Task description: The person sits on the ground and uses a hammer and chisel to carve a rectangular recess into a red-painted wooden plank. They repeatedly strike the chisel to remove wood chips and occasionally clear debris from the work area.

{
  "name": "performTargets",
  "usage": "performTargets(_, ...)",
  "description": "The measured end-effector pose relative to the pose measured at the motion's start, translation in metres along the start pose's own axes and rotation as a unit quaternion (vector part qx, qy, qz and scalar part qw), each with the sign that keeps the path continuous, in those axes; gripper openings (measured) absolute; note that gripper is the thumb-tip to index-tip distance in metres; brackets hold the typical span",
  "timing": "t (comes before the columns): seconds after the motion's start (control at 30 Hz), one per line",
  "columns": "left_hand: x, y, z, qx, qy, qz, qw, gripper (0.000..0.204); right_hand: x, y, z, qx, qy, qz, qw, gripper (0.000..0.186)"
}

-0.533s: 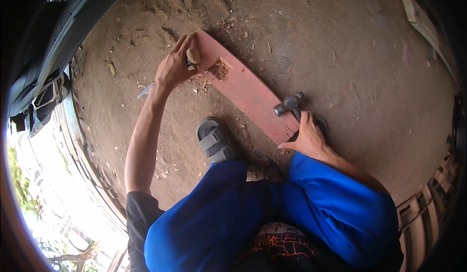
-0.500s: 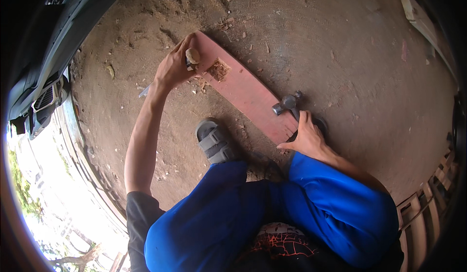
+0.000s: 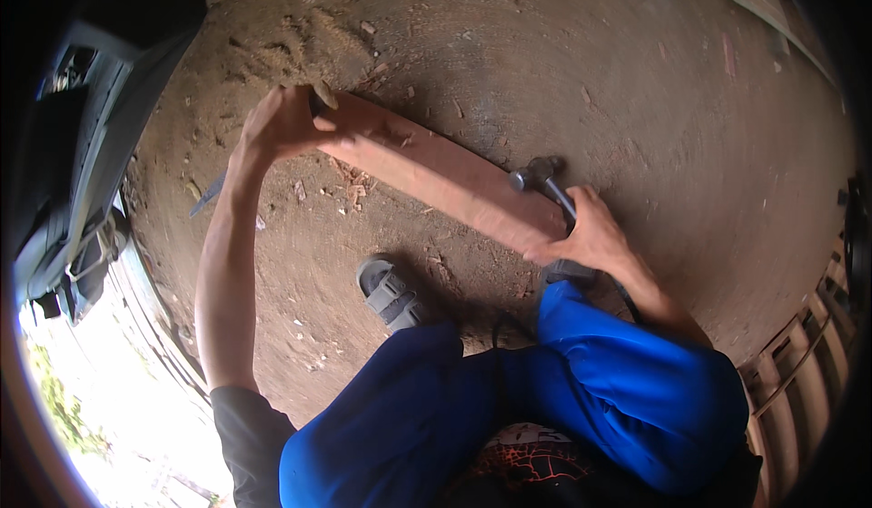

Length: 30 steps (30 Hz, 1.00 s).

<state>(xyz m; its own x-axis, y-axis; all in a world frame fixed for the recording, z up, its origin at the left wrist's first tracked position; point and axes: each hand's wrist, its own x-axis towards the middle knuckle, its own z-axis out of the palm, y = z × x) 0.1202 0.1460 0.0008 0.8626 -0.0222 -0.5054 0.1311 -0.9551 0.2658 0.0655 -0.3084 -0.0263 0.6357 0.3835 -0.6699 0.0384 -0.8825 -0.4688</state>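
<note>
A thick reddish wooden board [image 3: 445, 177] slants across in front of me, tilted so that its long near edge shows. My left hand [image 3: 277, 128] is closed round its far left end. The same hand holds a chisel, whose blade [image 3: 209, 197] sticks out past my wrist; the handle's pale wooden end shows above the thumb. My right hand [image 3: 592, 231] grips the board's right end together with the handle of a ball-peen hammer [image 3: 538, 173]. The hammer's metal head lies over the board's far edge. The cut recess in the top face is seen only at a slant.
Wood chips [image 3: 352, 190] and sawdust litter the dirt ground [image 3: 654, 127]. My sandalled foot [image 3: 389, 290] is just below the board. A pale timber [image 3: 772, 4] lies far right, wooden slats [image 3: 799, 385] lower right, and a dark vehicle-like body [image 3: 100, 145] at left.
The board has tipped, turning its near long edge into view, and its left end has moved left and nearer. My left hand moved with it, carrying the chisel; my right hand shifted slightly right.
</note>
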Motion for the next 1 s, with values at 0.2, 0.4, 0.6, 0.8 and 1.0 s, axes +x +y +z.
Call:
performTargets(0.2, 0.068, 0.032, 0.006, -0.009, 0.107, -0.058, 0.993, 0.066, 0.002, 0.013, -0.036, 0.084, 0.151, 0.102, 0.98, 0.092)
performTargets(0.4, 0.085, 0.056, 0.034, 0.035, 0.113, -0.131, 0.984, 0.057, -0.003, 0.016, -0.05, 0.149, 0.216, 0.044, 0.964, 0.064)
performTargets(0.6, 0.043, 0.064, 0.047, -0.103, 0.185, -0.046, 0.976, 0.047, -0.004, 0.009, -0.048, 0.215, 0.151, -0.019, 0.965, 0.036)
performTargets(0.8, 0.008, 0.052, 0.059, -0.248, 0.224, -0.082, 0.939, 0.047, 0.013, -0.043, -0.042, 0.269, -0.083, -0.068, 0.957, 0.029)
performTargets(1.0, -0.037, 0.033, 0.051, -0.397, 0.235, -0.067, 0.885, 0.047, 0.05, -0.124, -0.023, 0.298, -0.128, -0.322, 0.889, 0.037)
